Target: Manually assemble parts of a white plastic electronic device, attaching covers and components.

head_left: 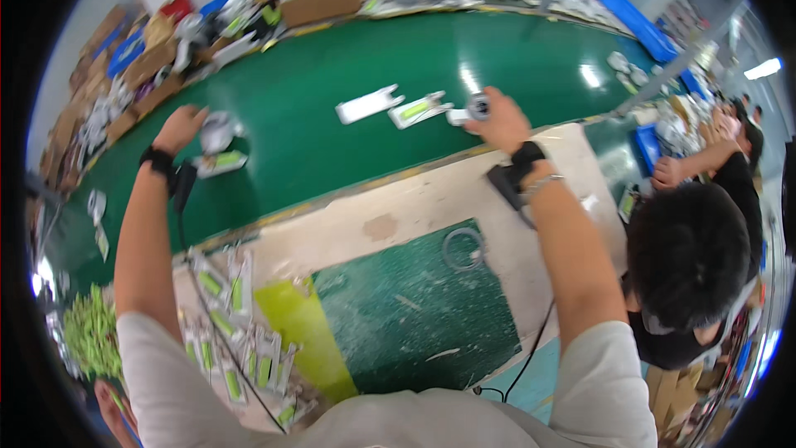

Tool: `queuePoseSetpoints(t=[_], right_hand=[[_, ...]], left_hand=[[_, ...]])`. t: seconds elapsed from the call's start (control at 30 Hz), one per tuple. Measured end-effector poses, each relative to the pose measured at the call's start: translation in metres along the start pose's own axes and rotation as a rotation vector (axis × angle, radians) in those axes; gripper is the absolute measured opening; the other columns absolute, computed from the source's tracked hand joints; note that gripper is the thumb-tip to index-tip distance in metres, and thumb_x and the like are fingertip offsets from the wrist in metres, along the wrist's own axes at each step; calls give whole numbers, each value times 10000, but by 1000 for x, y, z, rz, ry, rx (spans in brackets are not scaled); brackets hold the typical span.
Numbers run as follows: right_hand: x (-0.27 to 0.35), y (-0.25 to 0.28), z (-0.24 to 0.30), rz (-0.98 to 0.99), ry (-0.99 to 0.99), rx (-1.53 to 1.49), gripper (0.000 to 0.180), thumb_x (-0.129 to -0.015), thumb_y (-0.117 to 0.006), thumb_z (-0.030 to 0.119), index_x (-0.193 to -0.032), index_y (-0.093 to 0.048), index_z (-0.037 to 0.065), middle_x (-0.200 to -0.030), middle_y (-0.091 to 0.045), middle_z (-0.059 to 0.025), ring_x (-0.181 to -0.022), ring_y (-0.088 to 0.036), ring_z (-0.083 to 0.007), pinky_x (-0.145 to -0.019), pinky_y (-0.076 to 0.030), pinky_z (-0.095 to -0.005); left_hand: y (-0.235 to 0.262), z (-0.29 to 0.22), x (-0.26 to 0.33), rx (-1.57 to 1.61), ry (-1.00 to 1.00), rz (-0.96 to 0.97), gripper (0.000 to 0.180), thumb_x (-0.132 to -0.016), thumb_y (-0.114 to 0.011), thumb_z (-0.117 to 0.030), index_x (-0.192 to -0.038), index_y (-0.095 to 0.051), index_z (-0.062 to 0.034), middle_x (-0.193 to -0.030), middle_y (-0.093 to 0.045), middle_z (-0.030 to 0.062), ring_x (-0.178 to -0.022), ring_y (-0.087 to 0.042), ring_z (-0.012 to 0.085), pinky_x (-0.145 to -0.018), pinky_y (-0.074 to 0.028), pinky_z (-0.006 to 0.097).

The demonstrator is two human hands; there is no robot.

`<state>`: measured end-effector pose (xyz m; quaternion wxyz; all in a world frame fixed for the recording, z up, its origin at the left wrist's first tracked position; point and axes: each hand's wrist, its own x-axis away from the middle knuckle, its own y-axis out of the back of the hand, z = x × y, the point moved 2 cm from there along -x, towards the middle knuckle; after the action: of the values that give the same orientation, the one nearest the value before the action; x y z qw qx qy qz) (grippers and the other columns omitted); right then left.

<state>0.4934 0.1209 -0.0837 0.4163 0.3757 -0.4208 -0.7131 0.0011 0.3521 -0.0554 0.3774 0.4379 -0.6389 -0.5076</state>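
My left hand (184,127) is at the left of the green belt, its curled fingers on the rim of a round, whitish part (218,133). Just below that part lies a white piece with a lime-green strip (220,163). Blur hides how the two are joined, if at all. Over the belt's near edge, my right hand (504,123) pinches a small round part with a dark centre (478,107). A small white block (458,117) sits against it; whether they are one piece I cannot tell. To its left are another green-striped white piece (419,110) and a plain white plate (368,105).
Several green-striped white pieces (240,294) are heaped on the near bench (390,220), beside a green mat (414,307) with a clear ring (463,249). Cables run from both wrist straps. A co-worker (688,265) is close on the right. Cartons and bagged parts line the far side.
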Motion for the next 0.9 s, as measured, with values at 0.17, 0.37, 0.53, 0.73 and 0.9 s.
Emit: queuePoseSetpoints(t=[0.17,0.37,0.53,0.73,0.9], right_hand=[[1,0,31,-33,-118,-85,705,-696,-706,219,-1284,-334,108,-1185,-433,-220,-1044,-508,-391,-858,-459,-404],[61,55,58,-35,382,-166,430,-739,-660,250,-1073,-535,11,-1080,-512,-183,-985,-504,-347,-854,-415,-396],[162,89,83,191,669,-353,412,-748,-639,233,-1078,-515,20,-1004,-545,-179,-916,-537,-352,-809,-434,-404],[259,84,48,495,232,35,300,-770,-619,310,-887,-559,40,-825,-581,-153,-773,-590,-331,-638,-464,-420],[284,46,-13,375,98,-124,323,-717,-673,332,-776,-560,35,-779,-577,-142,-753,-574,-329,-610,-441,-422]], left_hand=[[21,-70,48,22,-256,-381,426,-810,-569,-260,-1119,-519,29,-1102,-546,238,-1027,-524,365,-879,-417,399],[13,-249,172,-41,-847,364,497,-764,-603,-399,-1027,-544,19,-937,-592,203,-861,-579,367,-762,-468,415],[-45,-245,195,-155,-952,440,532,-699,-660,-448,-908,-541,26,-813,-588,195,-753,-596,348,-672,-487,408],[-61,-248,207,-248,-897,425,653,-622,-719,-473,-946,-509,54,-807,-574,208,-752,-593,332,-656,-489,387],[-61,-257,211,-276,-955,349,677,-591,-734,-487,-943,-507,45,-829,-571,206,-756,-595,330,-652,-495,379]])
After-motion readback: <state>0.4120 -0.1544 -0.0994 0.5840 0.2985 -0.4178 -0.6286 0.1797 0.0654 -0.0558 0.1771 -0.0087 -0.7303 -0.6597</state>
